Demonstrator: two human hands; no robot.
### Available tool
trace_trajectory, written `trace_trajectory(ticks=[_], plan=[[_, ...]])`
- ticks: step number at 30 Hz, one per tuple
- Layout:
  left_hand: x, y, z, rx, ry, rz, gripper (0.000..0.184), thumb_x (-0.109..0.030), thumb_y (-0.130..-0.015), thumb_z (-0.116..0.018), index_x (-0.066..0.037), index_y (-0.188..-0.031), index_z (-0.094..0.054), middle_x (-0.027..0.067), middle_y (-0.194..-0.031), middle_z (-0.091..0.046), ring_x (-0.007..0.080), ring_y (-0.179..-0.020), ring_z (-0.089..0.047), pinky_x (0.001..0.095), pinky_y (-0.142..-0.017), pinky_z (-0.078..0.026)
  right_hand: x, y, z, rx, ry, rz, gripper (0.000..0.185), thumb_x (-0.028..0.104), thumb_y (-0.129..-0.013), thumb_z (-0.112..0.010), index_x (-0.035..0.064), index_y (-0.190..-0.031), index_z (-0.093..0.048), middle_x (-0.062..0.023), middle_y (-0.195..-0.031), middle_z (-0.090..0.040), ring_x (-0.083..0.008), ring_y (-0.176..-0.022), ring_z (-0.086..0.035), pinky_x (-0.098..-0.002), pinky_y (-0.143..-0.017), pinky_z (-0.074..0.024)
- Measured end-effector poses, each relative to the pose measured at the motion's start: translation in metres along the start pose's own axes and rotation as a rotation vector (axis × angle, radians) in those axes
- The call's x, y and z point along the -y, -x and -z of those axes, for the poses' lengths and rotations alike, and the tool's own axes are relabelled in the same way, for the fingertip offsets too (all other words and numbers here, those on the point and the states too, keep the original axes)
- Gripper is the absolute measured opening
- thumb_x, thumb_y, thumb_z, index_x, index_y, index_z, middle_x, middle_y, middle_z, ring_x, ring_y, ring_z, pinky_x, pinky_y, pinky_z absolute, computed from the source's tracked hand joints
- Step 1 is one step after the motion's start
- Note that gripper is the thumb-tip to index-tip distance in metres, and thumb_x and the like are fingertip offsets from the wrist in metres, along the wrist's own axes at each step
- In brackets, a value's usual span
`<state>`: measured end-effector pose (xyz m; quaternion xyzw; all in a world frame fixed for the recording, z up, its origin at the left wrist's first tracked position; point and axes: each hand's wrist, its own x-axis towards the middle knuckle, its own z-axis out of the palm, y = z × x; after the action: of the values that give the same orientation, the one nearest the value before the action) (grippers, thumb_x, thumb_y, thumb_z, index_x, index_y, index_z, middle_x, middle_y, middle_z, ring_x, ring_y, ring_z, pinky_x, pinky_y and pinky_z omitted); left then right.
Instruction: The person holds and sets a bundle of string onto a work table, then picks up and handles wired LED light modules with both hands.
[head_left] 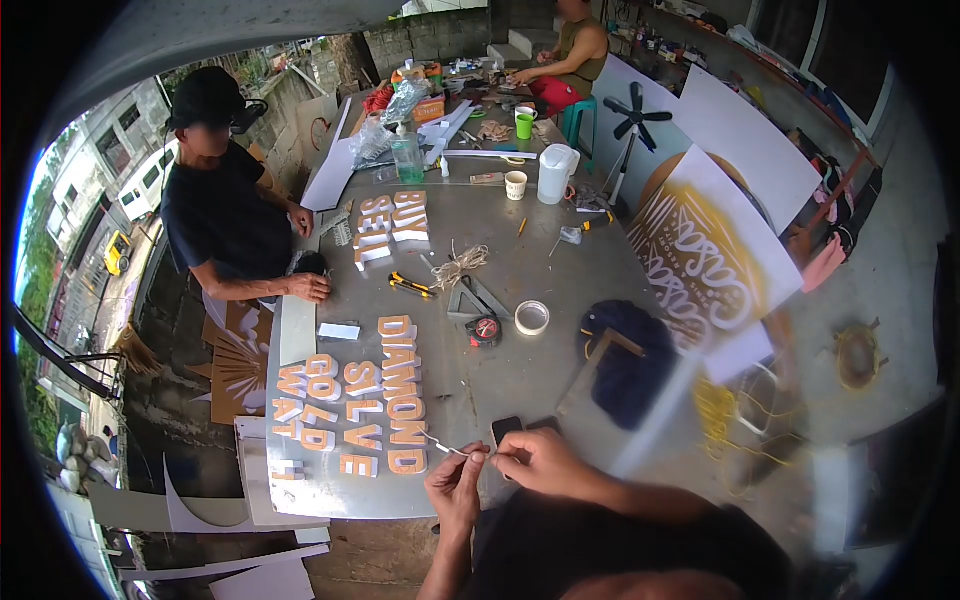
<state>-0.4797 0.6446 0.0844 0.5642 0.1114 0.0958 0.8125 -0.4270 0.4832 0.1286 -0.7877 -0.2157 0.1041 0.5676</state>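
Note:
At the near edge of the metal table, my left hand pinches a thin, bent white strip between thumb and fingertips. My right hand is closed right beside it, its fingertips meeting the strip's near end; what exactly they grip is too small to make out. The strip's far end points left toward the block letters reading DIAMOND. Other rows spell SILVE, GOLD and WAT, with a loose H below. Just beyond my right hand lies a dark phone, partly covered.
On the metal table are a tape roll, tape measure, yellow cutter, dark blue cloth, BUY SELL letters and a white jug. One person stands left; another sits at the far end.

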Motion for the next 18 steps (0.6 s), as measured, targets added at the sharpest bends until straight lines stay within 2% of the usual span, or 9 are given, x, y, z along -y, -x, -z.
trace_trajectory(ticks=[3,5,7,11,12,15,17,18], plan=[[-0.002,0.000,-0.001,-0.073,-0.018,-0.007,0.013,-0.006,-0.096,-0.073,0.006,-0.100,-0.076,0.0146,-0.099,-0.076,0.0183,-0.096,-0.071,0.0315,-0.090,-0.055,0.003,0.000,-0.004,0.015,0.023,0.001,0.016,0.012,-0.092,-0.070,-0.0013,-0.085,-0.066,-0.0146,-0.074,-0.070,-0.0294,-0.063,-0.069,-0.0364,-0.059,-0.0497],[0.000,0.000,0.003,-0.095,-0.010,0.003,0.014,-0.007,-0.096,-0.073,0.006,-0.098,-0.077,0.0152,-0.097,-0.076,0.0187,-0.095,-0.071,0.0320,-0.089,-0.056,0.001,0.000,-0.006,0.021,0.003,-0.003,0.017,0.013,-0.093,-0.070,-0.0016,-0.085,-0.066,-0.0147,-0.074,-0.070,-0.0286,-0.063,-0.068,-0.0363,-0.059,-0.0497],[0.009,-0.001,0.011,-0.060,0.091,0.060,0.027,-0.017,-0.098,-0.072,0.008,-0.109,-0.073,0.0165,-0.099,-0.075,0.0212,-0.091,-0.071,0.0371,-0.088,-0.057,-0.001,0.001,-0.007,0.039,-0.016,-0.011,0.017,0.013,-0.093,-0.070,-0.0020,-0.086,-0.066,-0.0148,-0.074,-0.070,-0.0278,-0.063,-0.068,-0.0361,-0.059,-0.0497],[0.014,0.001,0.015,-0.124,0.133,0.096,0.028,-0.018,-0.099,-0.070,0.008,-0.110,-0.072,0.0172,-0.098,-0.075,0.0206,-0.090,-0.071,0.0378,-0.086,-0.058,-0.007,0.005,-0.011,0.064,-0.138,-0.085,0.017,0.015,-0.095,-0.070,-0.0027,-0.096,-0.072,-0.0120,-0.074,-0.071,-0.0138,-0.065,-0.067,-0.0320,-0.059,-0.0496],[0.016,-0.002,0.015,-0.098,0.135,0.086,0.027,-0.018,-0.099,-0.070,0.007,-0.110,-0.073,0.0173,-0.098,-0.076,0.0203,-0.090,-0.072,0.0377,-0.086,-0.059,-0.001,0.005,-0.006,0.102,-0.053,-0.152,0.018,0.014,-0.096,-0.069,-0.0030,-0.098,-0.073,-0.0097,-0.074,-0.072,-0.0098,-0.068,-0.067,-0.0289,-0.061,-0.0508],[0.014,-0.004,0.017,-0.115,0.120,0.091,0.027,-0.018,-0.100,-0.070,0.007,-0.110,-0.073,0.0173,-0.098,-0.076,0.0203,-0.090,-0.073,0.0374,-0.085,-0.059,-0.002,0.008,-0.009,0.082,-0.120,-0.197,0.017,0.014,-0.097,-0.068,-0.0033,-0.097,-0.072,-0.0087,-0.076,-0.074,-0.0086,-0.068,-0.067,-0.0269,-0.063,-0.0517],[0.014,-0.003,0.019,-0.126,0.112,0.100,0.027,-0.018,-0.100,-0.070,0.006,-0.109,-0.073,0.0172,-0.098,-0.076,0.0206,-0.090,-0.073,0.0373,-0.085,-0.060,0.004,0.007,-0.006,0.124,-0.133,-0.307,0.017,0.014,-0.096,-0.069,-0.0028,-0.095,-0.072,-0.0081,-0.077,-0.074,-0.0084,-0.069,-0.067,-0.0264,-0.065,-0.0520],[0.015,-0.004,0.019,-0.132,0.135,0.102,0.027,-0.019,-0.100,-0.070,0.006,-0.109,-0.073,0.0172,-0.098,-0.076,0.0210,-0.091,-0.073,0.0372,-0.085,-0.060,-0.006,0.008,-0.009,0.120,-0.163,-0.252,0.016,0.013,-0.097,-0.069,-0.0026,-0.095,-0.072,-0.0072,-0.080,-0.075,-0.0081,-0.072,-0.068,-0.0258,-0.067,-0.0519]])
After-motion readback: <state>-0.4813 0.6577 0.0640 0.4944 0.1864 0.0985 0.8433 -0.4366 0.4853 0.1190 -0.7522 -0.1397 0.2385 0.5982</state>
